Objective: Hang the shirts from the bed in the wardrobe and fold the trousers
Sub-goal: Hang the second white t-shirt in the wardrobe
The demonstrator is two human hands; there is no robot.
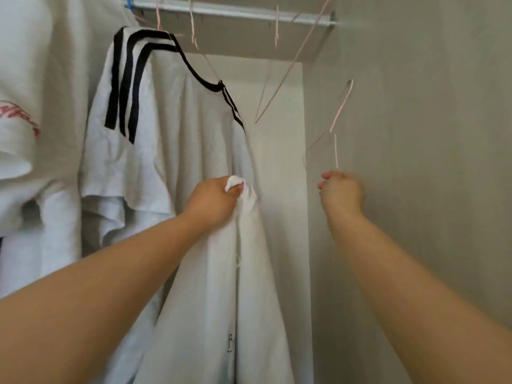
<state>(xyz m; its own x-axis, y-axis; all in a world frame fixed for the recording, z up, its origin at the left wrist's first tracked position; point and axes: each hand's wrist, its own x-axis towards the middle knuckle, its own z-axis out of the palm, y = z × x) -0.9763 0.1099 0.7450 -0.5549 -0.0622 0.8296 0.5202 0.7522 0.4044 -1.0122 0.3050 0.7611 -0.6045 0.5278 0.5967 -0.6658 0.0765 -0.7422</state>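
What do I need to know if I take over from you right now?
Left hand: grips a white shirt by a bunched bit of cloth.
Right hand: holds a pink hanger, off the rail.
Done: the striped shirt hangs on the rail; the red-print shirt at the left seems hung too.
Left: slip the hanger into the white shirt and hook it on the rail, where spare hangers also wait.
The bed and trousers are out of view, so I cannot tell how much remains there.
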